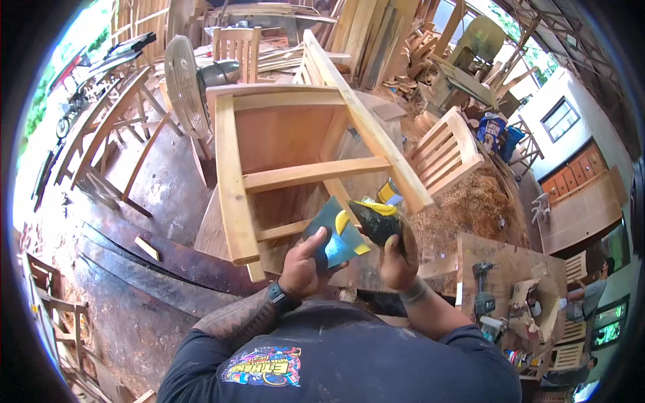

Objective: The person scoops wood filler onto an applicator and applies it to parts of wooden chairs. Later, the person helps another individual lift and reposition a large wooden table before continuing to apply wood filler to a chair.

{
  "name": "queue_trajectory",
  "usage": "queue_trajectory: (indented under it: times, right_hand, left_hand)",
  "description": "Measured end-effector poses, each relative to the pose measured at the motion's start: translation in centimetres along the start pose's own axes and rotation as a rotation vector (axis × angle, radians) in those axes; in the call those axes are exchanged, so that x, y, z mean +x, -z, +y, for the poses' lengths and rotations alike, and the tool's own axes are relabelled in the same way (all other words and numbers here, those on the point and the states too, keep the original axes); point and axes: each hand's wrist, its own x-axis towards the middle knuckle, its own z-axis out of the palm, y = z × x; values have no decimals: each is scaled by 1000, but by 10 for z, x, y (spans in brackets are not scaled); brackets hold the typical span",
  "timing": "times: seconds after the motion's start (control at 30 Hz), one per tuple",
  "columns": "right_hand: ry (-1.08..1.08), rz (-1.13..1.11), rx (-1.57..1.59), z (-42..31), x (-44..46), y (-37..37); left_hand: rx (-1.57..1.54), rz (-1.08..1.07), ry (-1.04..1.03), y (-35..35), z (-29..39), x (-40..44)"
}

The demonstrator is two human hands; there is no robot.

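Observation:
In front of my chest, my left hand (306,263) grips a bluish-grey sheet (336,243) with the thumb on its face. Close by on the right, my right hand (398,262) is wrapped round a dark block (375,223) with a yellow edge. A yellow strip (341,221) shows between the sheet and the block; which of them it belongs to I cannot tell. Just beyond both hands, an unfinished wooden chair frame (316,176) lies tilted on a work surface. A small yellow can (387,191) stands behind the block, beside the frame's right rail.
A fan (185,87) stands at the back left, near curved wooden frames (111,127). To the right are a slatted chair back (447,151), a heap of sawdust (474,208) and a drill (482,289) on a board. Another person (591,295) is at the far right.

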Motion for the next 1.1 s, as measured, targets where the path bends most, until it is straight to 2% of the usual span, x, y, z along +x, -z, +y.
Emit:
queue_trajectory:
  times: [0.13, 0.23, 0.37, 0.57, 0.6, 0.7, 0.73, 0.83, 1.0, 1.1]
  right_hand:
    - [175, 58, -50, -10, 20, 12]
    - [215, -71, -264, -21, 36, 47]
    - [240, -322, -577, -47, 75, 93]
    - [225, -531, -769, -61, 111, 150]
    - [218, -574, -789, -61, 118, 161]
    - [499, -565, -853, -69, 150, 190]
    - [566, -540, -890, -68, 158, 195]
    - [749, -661, -950, -96, 183, 197]
    - [727, -640, -1038, -92, 188, 182]
    - [686, -723, -1013, -78, 181, 177]
  left_hand:
    - [1, 102, -199, -44, -19, 32]
    - [121, 83, -357, -70, -26, 48]
    - [176, 166, -524, -111, -31, 67]
    - [197, 378, -724, -148, -42, 88]
    - [247, 391, -721, -152, -40, 89]
    - [381, 432, -709, -161, -28, 86]
    - [521, 417, -712, -161, -24, 86]
    - [785, 517, -665, -160, -11, 87]
    - [800, 532, -724, -185, -1, 91]
    - [870, 536, -801, -183, 6, 92]
